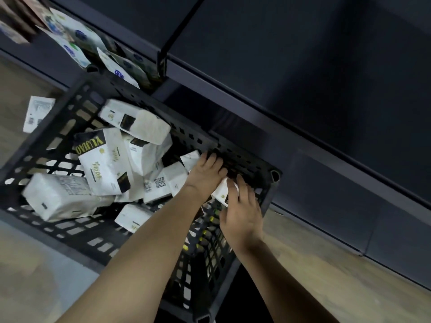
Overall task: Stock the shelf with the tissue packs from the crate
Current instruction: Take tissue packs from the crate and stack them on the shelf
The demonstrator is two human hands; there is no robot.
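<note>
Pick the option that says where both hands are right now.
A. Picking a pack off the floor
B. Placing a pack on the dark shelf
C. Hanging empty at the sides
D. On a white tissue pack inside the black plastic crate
D: the left hand and right hand meet on a small white tissue pack in a corner of the black perforated plastic crate.
</note>
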